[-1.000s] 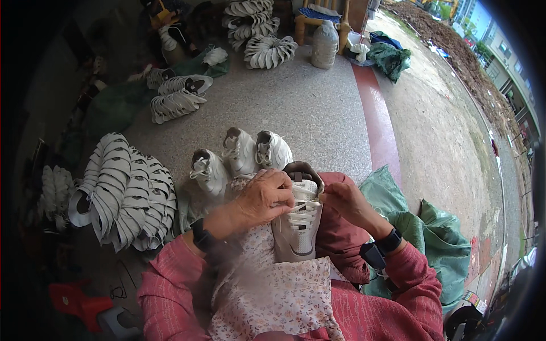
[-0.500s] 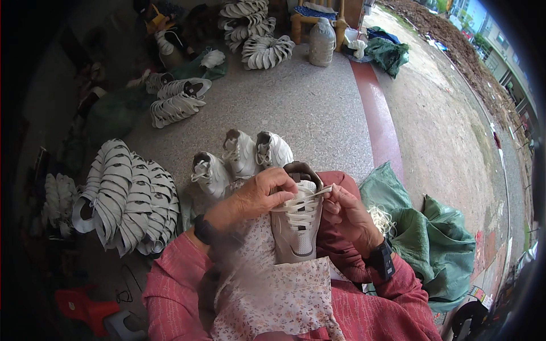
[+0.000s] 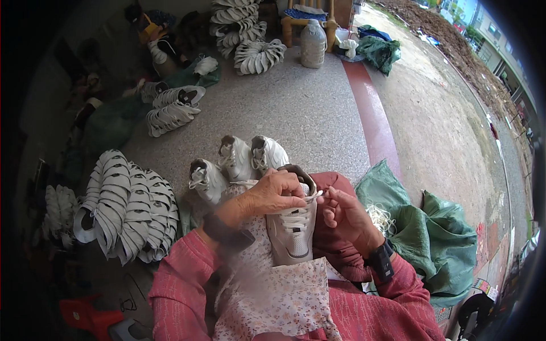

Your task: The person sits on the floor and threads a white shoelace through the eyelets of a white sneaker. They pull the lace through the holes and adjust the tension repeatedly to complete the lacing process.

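Observation:
A white sneaker [image 3: 293, 241] with a brown lining rests on my lap, its toe toward me. Its white shoelace [image 3: 294, 221] crosses the tongue in several rows. My left hand [image 3: 273, 193] lies across the upper tongue, thumb and fingers closed on the shoelace near the top eyelets; the exact grip is partly hidden. Just right of the shoe opening, my right hand [image 3: 348, 213] pinches the lace end between thumb and fingertip. Beyond my left hand stand three laced white sneakers: a left one [image 3: 207, 181], a middle one [image 3: 236, 159] and a right one [image 3: 269, 154].
Stacked shoe uppers [image 3: 128, 210] stand at left, with more uppers [image 3: 260, 57] at the far side. A green sack [image 3: 435, 250] and loose white laces [image 3: 380, 219] lie at right. A plastic jug [image 3: 313, 44] stands near a chair. Another person [image 3: 152, 28] sits far left.
My left hand has moved slightly right and down across the tongue, covering more of the lacing. The lace end between my hands appears shorter. The whole view has shifted slightly.

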Tool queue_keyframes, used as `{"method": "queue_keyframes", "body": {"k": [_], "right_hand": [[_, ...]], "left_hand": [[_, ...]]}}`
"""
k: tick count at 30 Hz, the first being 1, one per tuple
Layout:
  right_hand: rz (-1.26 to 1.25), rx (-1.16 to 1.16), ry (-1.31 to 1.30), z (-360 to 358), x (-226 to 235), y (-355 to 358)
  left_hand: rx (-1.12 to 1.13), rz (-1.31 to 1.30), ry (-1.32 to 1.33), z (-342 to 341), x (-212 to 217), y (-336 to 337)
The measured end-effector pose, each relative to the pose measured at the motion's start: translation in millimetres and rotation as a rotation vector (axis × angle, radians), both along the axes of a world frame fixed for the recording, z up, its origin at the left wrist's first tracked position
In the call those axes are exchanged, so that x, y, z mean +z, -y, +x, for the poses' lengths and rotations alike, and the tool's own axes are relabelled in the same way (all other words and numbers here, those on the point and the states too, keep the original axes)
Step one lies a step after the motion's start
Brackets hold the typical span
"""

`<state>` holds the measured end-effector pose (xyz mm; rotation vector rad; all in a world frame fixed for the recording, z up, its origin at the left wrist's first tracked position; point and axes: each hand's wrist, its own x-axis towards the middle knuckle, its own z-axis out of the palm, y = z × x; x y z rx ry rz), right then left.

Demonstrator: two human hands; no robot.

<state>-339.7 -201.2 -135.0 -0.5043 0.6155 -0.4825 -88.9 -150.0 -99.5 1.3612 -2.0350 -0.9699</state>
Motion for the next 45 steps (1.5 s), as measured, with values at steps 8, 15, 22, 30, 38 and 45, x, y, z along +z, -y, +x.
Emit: {"method": "queue_keyframes", "body": {"k": [8, 15, 22, 30, 38, 45], "right_hand": [[-0.999, -0.053, -0.466, -4, 22, 1], [-1.615, -0.020, -0.686, 12, 37, 0], [-1.544, 0.038, -0.760, 2, 11, 0], [-1.105, 0.134, -0.737, -1, 17, -6], [-1.467, 0.093, -0.761, -1, 5, -9], [-1.640, 0.038, -0.839, 6, 9, -17]], "left_hand": [[0.012, -0.092, 0.041, -16, 3, 1], [0.002, -0.198, 0.083, -25, 2, -2], [-0.021, -0.199, 0.064, -28, -1, -4], [-0.037, -0.194, 0.065, -28, -2, -5], [-0.072, -0.209, 0.079, -31, -3, -7], [-0.057, -0.188, 0.049, -30, -4, -8]]}}
